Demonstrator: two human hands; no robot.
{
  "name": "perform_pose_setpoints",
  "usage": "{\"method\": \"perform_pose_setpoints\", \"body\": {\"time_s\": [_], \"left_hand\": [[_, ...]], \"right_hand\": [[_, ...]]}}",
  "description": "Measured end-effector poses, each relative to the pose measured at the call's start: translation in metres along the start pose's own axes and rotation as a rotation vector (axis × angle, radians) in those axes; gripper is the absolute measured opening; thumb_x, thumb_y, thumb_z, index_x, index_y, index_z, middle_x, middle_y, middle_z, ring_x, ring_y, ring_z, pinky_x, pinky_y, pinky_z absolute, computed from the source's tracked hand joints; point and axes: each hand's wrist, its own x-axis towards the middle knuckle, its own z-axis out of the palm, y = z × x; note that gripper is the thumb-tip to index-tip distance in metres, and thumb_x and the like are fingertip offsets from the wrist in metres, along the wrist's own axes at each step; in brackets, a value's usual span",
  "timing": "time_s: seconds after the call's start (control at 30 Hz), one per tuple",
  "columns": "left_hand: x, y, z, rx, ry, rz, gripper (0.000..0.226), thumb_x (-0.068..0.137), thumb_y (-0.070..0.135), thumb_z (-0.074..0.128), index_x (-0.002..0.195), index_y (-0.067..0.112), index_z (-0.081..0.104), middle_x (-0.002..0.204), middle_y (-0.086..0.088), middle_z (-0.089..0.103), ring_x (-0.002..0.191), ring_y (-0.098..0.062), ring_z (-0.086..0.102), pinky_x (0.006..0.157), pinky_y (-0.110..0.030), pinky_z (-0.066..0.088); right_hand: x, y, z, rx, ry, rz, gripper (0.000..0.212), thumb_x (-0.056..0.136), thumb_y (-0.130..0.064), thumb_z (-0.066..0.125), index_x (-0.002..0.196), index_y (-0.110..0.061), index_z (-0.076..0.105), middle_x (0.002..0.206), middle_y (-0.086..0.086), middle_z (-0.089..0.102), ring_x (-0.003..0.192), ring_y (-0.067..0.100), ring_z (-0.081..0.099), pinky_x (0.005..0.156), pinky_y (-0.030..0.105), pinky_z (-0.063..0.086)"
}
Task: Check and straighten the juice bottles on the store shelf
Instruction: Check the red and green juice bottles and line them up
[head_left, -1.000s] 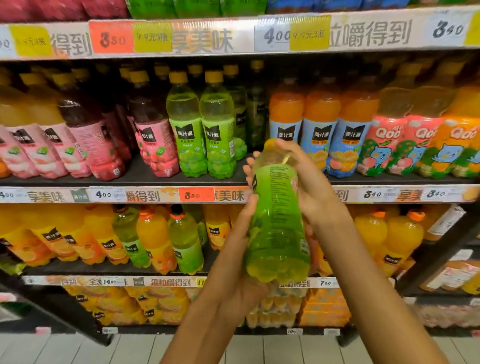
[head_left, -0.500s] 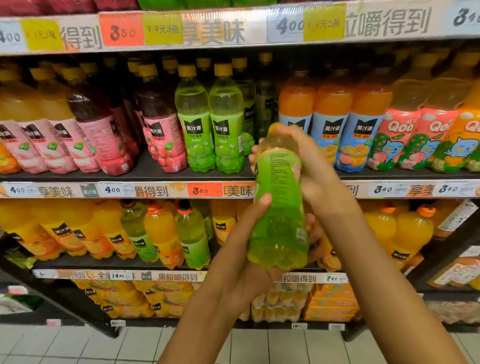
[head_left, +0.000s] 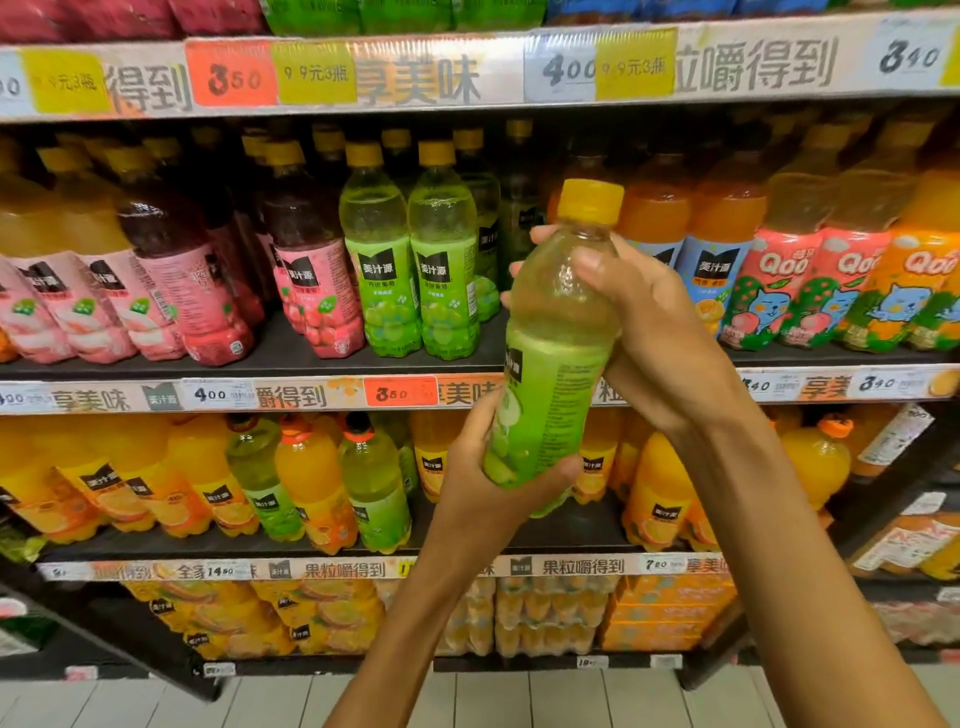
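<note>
I hold a green grape juice bottle (head_left: 553, 358) with a yellow cap in front of the middle shelf, tilted slightly to the right. My right hand (head_left: 649, 332) grips its clear upper part, fingers wrapped behind it. My left hand (head_left: 483, 483) grips its base from below. Its label shows mostly small print, with the black logo at the left edge. Two matching green bottles (head_left: 410, 265) stand upright on the middle shelf (head_left: 291, 358), just left of a dark gap in the row.
Pink-labelled bottles (head_left: 171, 301) lean at the left of the middle shelf. Orange bottles and Qoo bottles (head_left: 779, 280) fill its right side. Larger orange and green bottles (head_left: 311, 483) stand on the shelf below. Price strips (head_left: 260, 395) line each shelf edge, above a tiled floor.
The bottle has been tipped more upright, so its yellow cap now shows. My right hand slid from the top to the shoulder, and my left hand took hold of the base.
</note>
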Motion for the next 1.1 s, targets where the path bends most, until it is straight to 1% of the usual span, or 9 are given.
{"method": "perform_pose_setpoints", "body": {"time_s": [0.17, 0.37, 0.47, 0.57, 0.63, 0.73, 0.87, 0.93, 1.1], "left_hand": [[0.013, -0.006, -0.003, 0.246, 0.04, 0.108, 0.05, 0.067, 0.017, 0.078, 0.112, 0.026, 0.055, 0.104, 0.0, 0.066, 0.097, -0.01, 0.063, 0.079, -0.021, 0.051], [0.017, -0.003, -0.009, 0.199, 0.023, 0.119, 0.049, 0.062, 0.001, 0.077, 0.103, 0.023, 0.06, 0.09, 0.019, 0.07, 0.083, 0.003, 0.065, 0.07, -0.012, 0.049], [0.012, 0.003, -0.018, 0.138, -0.059, 0.083, 0.054, 0.062, -0.002, 0.082, 0.103, 0.029, 0.064, 0.099, 0.017, 0.071, 0.092, 0.0, 0.066, 0.073, -0.013, 0.05], [0.007, 0.011, -0.027, 0.124, -0.193, 0.05, 0.05, 0.06, 0.017, 0.085, 0.102, 0.038, 0.069, 0.104, 0.012, 0.071, 0.098, -0.004, 0.066, 0.077, -0.014, 0.05], [0.004, 0.011, -0.027, 0.113, -0.312, 0.008, 0.043, 0.062, 0.027, 0.083, 0.102, 0.038, 0.07, 0.102, 0.012, 0.072, 0.098, -0.004, 0.066, 0.078, -0.015, 0.05], [-0.006, 0.003, -0.022, -0.01, -0.361, -0.085, 0.046, 0.061, 0.05, 0.082, 0.104, 0.038, 0.07, 0.104, 0.014, 0.072, 0.1, -0.004, 0.066, 0.08, -0.017, 0.051], [-0.01, -0.007, -0.016, -0.098, -0.153, -0.141, 0.057, 0.076, 0.063, 0.063, 0.127, 0.038, 0.054, 0.126, 0.006, 0.064, 0.119, -0.018, 0.059, 0.092, -0.029, 0.051], [-0.006, -0.006, -0.008, -0.011, -0.058, -0.125, 0.053, 0.079, 0.069, 0.051, 0.125, 0.044, 0.053, 0.125, 0.01, 0.063, 0.118, -0.013, 0.058, 0.093, -0.029, 0.052], [-0.007, -0.002, 0.003, -0.082, 0.035, -0.205, 0.068, 0.078, 0.072, 0.039, 0.112, 0.018, 0.066, 0.097, -0.009, 0.074, 0.089, -0.022, 0.071, 0.074, -0.033, 0.058]], "right_hand": [[-0.019, -0.004, 0.002, -0.171, -0.139, -0.177, 0.04, 0.077, -0.023, 0.064, 0.115, -0.012, 0.058, 0.115, 0.025, 0.06, 0.106, 0.041, 0.06, 0.089, 0.05, 0.051], [-0.031, -0.007, 0.004, -0.298, -0.319, -0.258, 0.045, 0.073, -0.014, 0.068, 0.115, -0.005, 0.054, 0.113, 0.026, 0.056, 0.106, 0.039, 0.055, 0.09, 0.049, 0.047], [-0.029, -0.007, -0.001, -0.215, -0.315, -0.237, 0.051, 0.071, -0.024, 0.077, 0.115, -0.009, 0.055, 0.114, 0.025, 0.056, 0.108, 0.038, 0.056, 0.09, 0.046, 0.049], [-0.021, -0.007, -0.006, -0.062, -0.402, -0.139, 0.06, 0.072, -0.047, 0.076, 0.121, -0.017, 0.058, 0.118, 0.007, 0.064, 0.11, 0.025, 0.062, 0.087, 0.035, 0.053], [-0.016, -0.001, -0.003, 0.137, -0.474, -0.05, 0.056, 0.073, -0.044, 0.077, 0.12, -0.018, 0.062, 0.116, -0.001, 0.067, 0.108, 0.018, 0.065, 0.087, 0.031, 0.053], [-0.01, 0.011, 0.0, 0.334, -0.367, 0.083, 0.053, 0.069, -0.035, 0.081, 0.112, -0.01, 0.063, 0.103, 0.01, 0.07, 0.093, 0.027, 0.069, 0.082, 0.039, 0.056], [-0.011, 0.018, 0.004, 0.048, 0.009, 0.042, 0.028, 0.077, -0.028, 0.073, 0.103, -0.019, 0.066, 0.095, 0.001, 0.073, 0.088, 0.014, 0.068, 0.074, 0.026, 0.055], [-0.012, 0.02, 0.006, -0.017, 0.117, 0.054, 0.027, 0.079, -0.032, 0.07, 0.103, -0.021, 0.065, 0.092, -0.006, 0.073, 0.088, 0.008, 0.068, 0.072, 0.021, 0.052], [-0.009, 0.013, 0.001, 0.115, 0.013, 0.145, 0.032, 0.088, -0.037, 0.058, 0.11, -0.015, 0.065, 0.1, -0.001, 0.072, 0.098, 0.012, 0.066, 0.084, 0.026, 0.052]]}}
